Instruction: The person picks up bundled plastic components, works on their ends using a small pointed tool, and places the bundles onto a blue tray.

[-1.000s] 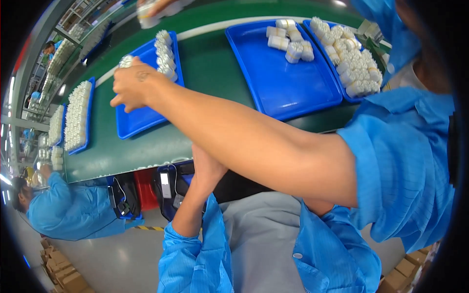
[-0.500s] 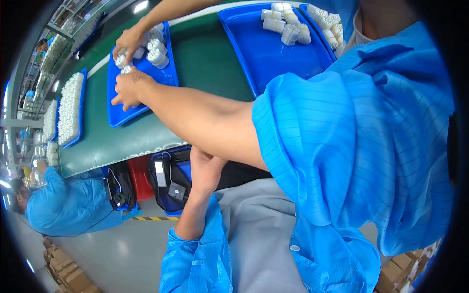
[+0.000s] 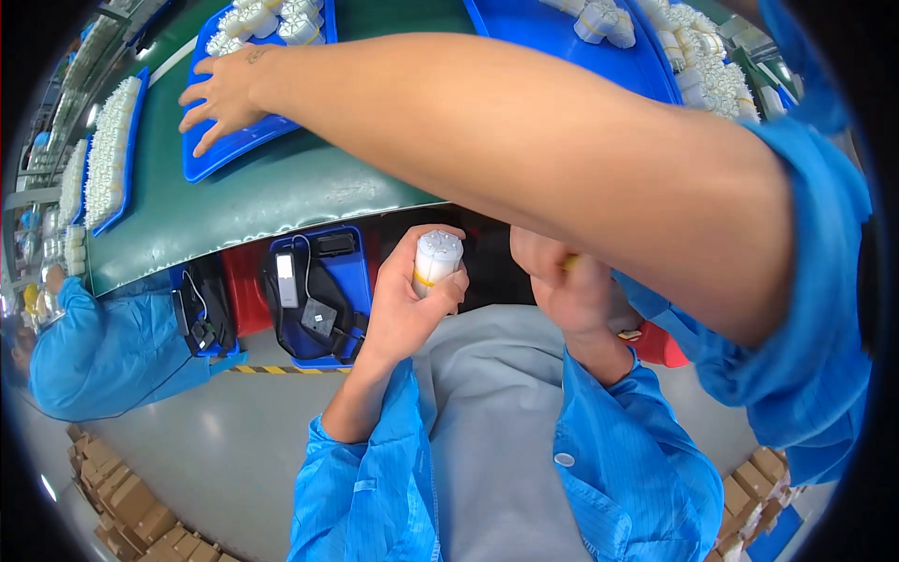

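My left hand (image 3: 405, 304) is shut on a white cylindrical bundle (image 3: 436, 261) of small parts with a yellow band around it, held upright over my lap. My right hand (image 3: 569, 292) is curled just to its right, apart from the bundle, pinching a small yellow piece (image 3: 570, 264) that is mostly hidden by my fingers. A co-worker's bare arm (image 3: 524, 140) crosses above both hands from the right. That person's hand (image 3: 220, 94) lies flat on a blue tray (image 3: 245, 142) holding white parts (image 3: 272, 17).
The green conveyor belt (image 3: 281, 192) carries more blue trays of white parts at the left (image 3: 110, 150) and top right (image 3: 646, 66). A blue bin with a cable and black device (image 3: 318, 295) hangs under the belt. Another person in blue (image 3: 103, 351) sits left. Cardboard boxes (image 3: 122, 487) lie on the floor.
The view has tilted down, so my two hands and the white bundle now show below the co-worker's arm. The co-worker's hand has gone from picking at the tray's parts to lying flat on it.
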A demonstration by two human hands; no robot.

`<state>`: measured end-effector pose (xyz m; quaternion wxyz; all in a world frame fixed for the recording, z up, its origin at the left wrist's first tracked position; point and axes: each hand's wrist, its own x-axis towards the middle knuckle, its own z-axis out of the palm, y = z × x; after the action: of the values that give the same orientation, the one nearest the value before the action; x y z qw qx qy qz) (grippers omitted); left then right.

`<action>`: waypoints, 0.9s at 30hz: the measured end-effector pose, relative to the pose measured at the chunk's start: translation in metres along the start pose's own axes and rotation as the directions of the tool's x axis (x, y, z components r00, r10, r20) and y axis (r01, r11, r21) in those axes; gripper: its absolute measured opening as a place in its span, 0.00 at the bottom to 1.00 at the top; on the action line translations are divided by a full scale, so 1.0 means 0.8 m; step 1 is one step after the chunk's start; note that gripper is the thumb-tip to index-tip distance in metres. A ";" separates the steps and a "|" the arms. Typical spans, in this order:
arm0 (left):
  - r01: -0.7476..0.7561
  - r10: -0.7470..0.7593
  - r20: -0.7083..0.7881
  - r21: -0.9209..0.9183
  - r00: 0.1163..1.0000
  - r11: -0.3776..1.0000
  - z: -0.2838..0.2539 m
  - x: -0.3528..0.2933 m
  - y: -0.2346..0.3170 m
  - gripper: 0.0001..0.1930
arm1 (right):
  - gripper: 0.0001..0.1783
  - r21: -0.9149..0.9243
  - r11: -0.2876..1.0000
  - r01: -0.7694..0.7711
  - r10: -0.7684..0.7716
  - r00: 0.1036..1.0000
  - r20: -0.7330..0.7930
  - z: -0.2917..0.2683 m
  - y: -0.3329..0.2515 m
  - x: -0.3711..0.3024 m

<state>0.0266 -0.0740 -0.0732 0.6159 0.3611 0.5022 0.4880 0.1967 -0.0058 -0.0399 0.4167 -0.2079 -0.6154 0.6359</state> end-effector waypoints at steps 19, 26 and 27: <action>-0.201 0.226 -0.062 0.273 0.972 0.941 0.023 -0.002 -0.013 0.25 | 0.36 0.617 0.715 0.329 -0.311 0.940 -0.141 0.003 0.013 -0.004; -0.226 0.236 -0.008 0.262 0.972 0.938 0.022 0.000 -0.004 0.23 | 0.36 0.615 0.714 0.334 -0.300 0.940 -0.163 0.000 0.015 -0.006; -0.181 0.185 0.002 0.233 0.983 0.956 0.022 -0.002 -0.003 0.22 | 0.36 0.610 0.717 0.337 -0.302 0.939 -0.163 -0.001 0.014 -0.006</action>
<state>0.0440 -0.0750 -0.0707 0.5166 0.4706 0.5264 0.4844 0.1973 -0.0080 -0.0524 0.5812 0.0362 -0.3827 0.7173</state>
